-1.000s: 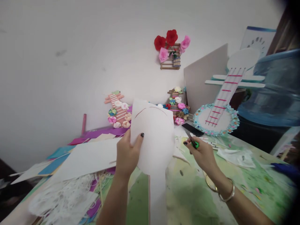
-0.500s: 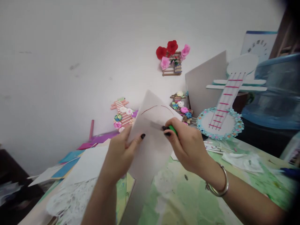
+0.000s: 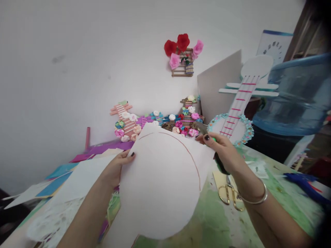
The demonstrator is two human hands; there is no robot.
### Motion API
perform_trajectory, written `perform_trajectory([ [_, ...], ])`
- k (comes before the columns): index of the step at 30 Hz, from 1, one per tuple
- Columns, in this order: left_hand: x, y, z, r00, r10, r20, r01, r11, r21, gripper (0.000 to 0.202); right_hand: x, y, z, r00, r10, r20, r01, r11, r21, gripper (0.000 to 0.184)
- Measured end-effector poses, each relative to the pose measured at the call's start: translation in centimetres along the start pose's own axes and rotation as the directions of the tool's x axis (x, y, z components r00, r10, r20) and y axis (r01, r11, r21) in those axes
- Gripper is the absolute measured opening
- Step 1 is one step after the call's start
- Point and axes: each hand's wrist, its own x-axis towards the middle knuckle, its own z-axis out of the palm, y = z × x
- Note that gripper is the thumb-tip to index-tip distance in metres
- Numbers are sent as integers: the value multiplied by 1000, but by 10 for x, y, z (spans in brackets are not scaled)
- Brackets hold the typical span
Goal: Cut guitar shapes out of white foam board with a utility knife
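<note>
A white board (image 3: pixel 160 182) with a rounded lower right edge and a curved reddish-brown line is held up in front of me. My left hand (image 3: pixel 120 165) grips its left edge, thumb on the front face and fingers mostly behind. In my right hand (image 3: pixel 223 148) is a green-and-black utility knife (image 3: pixel 220 162), its grey blade pointing up and left past the board's upper right corner. The right fingers are wrapped round the knife's handle beside that corner. Whether they also touch the board I cannot tell.
Gold-handled scissors (image 3: pixel 229 194) lie on the green-stained table (image 3: pixel 207 225). A blue tool (image 3: pixel 305 184) is at the right. Sheets of paper (image 3: pixel 85 175) cover the left side. Flower-decorated craft instruments (image 3: pixel 128 122), a white banjo-like model (image 3: pixel 236 110) and a water bottle (image 3: pixel 297 96) stand behind.
The knife has moved from over the board's face to its right corner. The board now faces me more and sits lower, showing more of the curved line. My view has shifted.
</note>
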Motion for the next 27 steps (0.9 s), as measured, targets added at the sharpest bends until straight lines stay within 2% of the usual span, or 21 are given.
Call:
perform_trajectory([
  [2, 2, -11, 2, 1000, -16, 10, 16, 1000, -13, 50, -9, 8, 0, 981, 121, 154, -141, 983, 121, 37],
  [5, 5, -25, 3, 999, -43, 15, 43, 999, 4, 47, -20, 19, -1, 936, 176, 306, -248, 945, 214, 31],
  [9, 7, -40, 0, 998, -66, -21, 66, 998, 12, 44, -26, 34, 2, 897, 194, 396, -319, 905, 280, 27],
  [15, 5, -54, -2, 993, -122, 4, 122, 992, -24, 35, -34, 49, 7, 886, 167, 433, -326, 888, 324, 26],
  [17, 0, -54, -1, 994, -108, 12, 108, 994, 5, 35, -35, 50, 4, 876, 180, 447, -318, 912, 257, 29],
  [19, -7, -50, 2, 997, -71, 16, 70, 996, 63, 37, -33, 48, -1, 886, 209, 414, -266, 960, 85, 32],
  [21, -15, -40, 4, 999, -25, 28, 20, 987, 159, 39, -28, 45, -7, 938, 195, 287, -143, 971, -192, 34],
  [22, -19, -33, 6, 1000, 4, 29, -10, 974, 228, 41, -24, 43, -8, 968, 154, 198, -79, 936, -344, 34],
  [24, -23, -16, 11, 995, 99, 10, -93, 891, 443, 42, -20, 36, -8, 999, 33, 39, -4, 813, -582, 35],
  [25, -24, -7, 14, 983, 181, 5, -149, 792, 592, 40, -19, 31, -5, 1000, -16, -2, 11, 763, -646, 35],
  [26, -24, 1, 19, 959, 283, 16, -199, 634, 747, 37, -20, 27, 0, 999, -49, -17, 24, 736, -677, 34],
  [27, -23, 8, 25, 930, 364, 57, -222, 429, 875, 34, -22, 22, 7, 998, -67, 0, 50, 737, -674, 34],
])
